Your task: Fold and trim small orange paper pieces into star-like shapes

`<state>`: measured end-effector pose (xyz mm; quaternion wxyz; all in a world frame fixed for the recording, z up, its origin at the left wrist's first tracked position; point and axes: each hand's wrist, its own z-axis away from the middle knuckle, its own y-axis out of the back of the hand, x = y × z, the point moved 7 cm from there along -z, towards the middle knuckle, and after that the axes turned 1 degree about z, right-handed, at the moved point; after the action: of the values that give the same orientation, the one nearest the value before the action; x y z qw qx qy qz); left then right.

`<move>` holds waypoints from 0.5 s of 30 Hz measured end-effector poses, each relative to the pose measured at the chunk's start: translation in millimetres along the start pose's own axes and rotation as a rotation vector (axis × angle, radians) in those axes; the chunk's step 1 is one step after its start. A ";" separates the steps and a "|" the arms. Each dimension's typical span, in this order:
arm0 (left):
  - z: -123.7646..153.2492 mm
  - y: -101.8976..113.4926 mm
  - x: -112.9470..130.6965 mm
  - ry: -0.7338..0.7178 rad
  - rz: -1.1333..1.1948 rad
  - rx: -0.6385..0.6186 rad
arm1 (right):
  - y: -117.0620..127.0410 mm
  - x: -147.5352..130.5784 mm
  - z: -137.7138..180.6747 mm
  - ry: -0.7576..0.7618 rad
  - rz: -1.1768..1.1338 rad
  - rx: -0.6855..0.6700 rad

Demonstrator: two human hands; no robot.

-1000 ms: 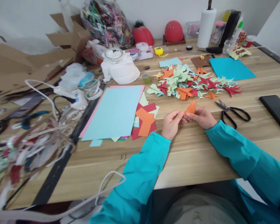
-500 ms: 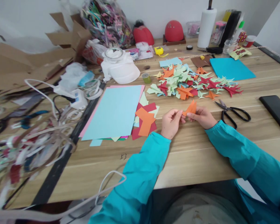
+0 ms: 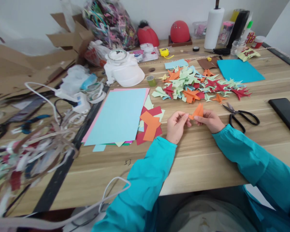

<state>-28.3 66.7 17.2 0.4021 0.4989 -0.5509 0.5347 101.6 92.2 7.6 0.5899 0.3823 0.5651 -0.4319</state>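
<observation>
An orange piece of folded paper is between my hands, just above the wooden table. My left hand pinches its narrow left end between thumb and fingertips. On the other side, my right hand grips the wider part, with the thumb in front and the fingers partly hidden behind. Beyond my hands lies a heap of small folded paper figures in green, orange, red and blue. Cut orange paper pieces lie over red ones to the left of my left hand.
Scissors with black handles lie right of my right hand, and a black phone farther right. Light blue sheets are stacked to the left. A teal paper square lies behind the scissors. Tangled ribbons and a power strip crowd the left side.
Almost nothing differs. My left hand has shifted very slightly left while both hands keep their pinch on the orange folded paper.
</observation>
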 end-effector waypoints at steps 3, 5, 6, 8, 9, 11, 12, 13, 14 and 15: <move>-0.3 0.7 -1.0 0.000 -0.023 -0.004 | -0.3 0.4 0.1 0.006 0.007 -0.002; -0.4 0.8 -1.9 0.001 -0.027 -0.006 | -0.4 0.5 0.3 0.009 0.012 -0.002; -0.4 0.8 -2.6 0.004 -0.021 -0.006 | -0.4 0.6 0.3 0.009 0.014 -0.003; -0.8 0.7 -4.8 0.020 0.009 -0.008 | -0.5 0.7 0.1 0.011 0.016 -0.006; -1.1 0.8 -6.4 0.035 0.038 -0.007 | -0.4 0.7 -0.1 0.014 0.016 -0.006; -2.0 2.1 -9.8 0.068 0.118 0.005 | 0.5 0.8 -0.5 0.020 0.014 0.003; -2.6 3.2 -10.9 0.078 0.158 0.015 | 1.2 0.8 -0.6 0.023 0.013 0.013; -3.3 4.3 -11.4 0.083 0.190 0.025 | 2.0 0.8 -0.8 0.025 0.013 0.022; -3.8 5.2 -11.4 0.081 0.214 0.030 | 2.4 0.8 -0.9 0.028 0.016 0.028; -4.3 5.5 -10.9 0.075 0.227 0.029 | 2.7 0.5 -0.9 0.033 0.022 0.031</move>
<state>-32.1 71.9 6.0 0.3522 0.4185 -0.5808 0.6030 103.8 93.9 7.0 0.5794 0.4047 0.5635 -0.4278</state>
